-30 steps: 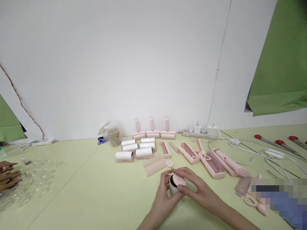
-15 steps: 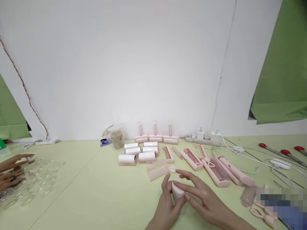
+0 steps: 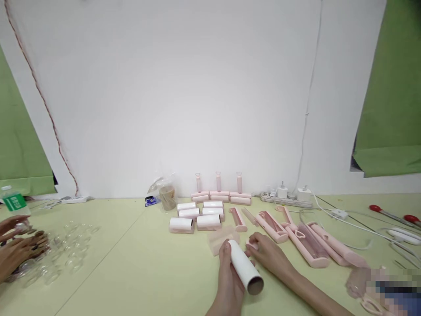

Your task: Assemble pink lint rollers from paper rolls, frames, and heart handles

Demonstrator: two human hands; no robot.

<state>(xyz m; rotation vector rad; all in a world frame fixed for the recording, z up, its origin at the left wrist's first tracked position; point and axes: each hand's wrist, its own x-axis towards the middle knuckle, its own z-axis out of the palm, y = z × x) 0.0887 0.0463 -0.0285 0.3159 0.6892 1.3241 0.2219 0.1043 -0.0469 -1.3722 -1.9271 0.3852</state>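
A white lint-roller refill roll (image 3: 244, 266) lies tilted in my left hand (image 3: 229, 274), with the fingers wrapped round it. Its open, hollow end faces down and towards me. Just right of the roll, my right hand (image 3: 268, 254) pinches a small pink round cap (image 3: 251, 245) at the table surface. The fingers partly cover the cap. Behind my left hand a translucent pink sheet-like piece (image 3: 217, 239) lies on the table. Pink roller holders (image 3: 271, 226) lie beyond my right hand.
Several white rolls (image 3: 209, 221) stand in rows behind, with small pink rollers (image 3: 219, 182) upright by the wall. A power strip (image 3: 286, 198) with cables sits to the right. At far left, another person's hands (image 3: 24, 252) handle clear plastic pieces (image 3: 67, 250).
The roll has turned from near-upright to tilted, its open end now towards me. My right hand has left the roll and taken hold of the pink round cap. The view has shifted slightly.
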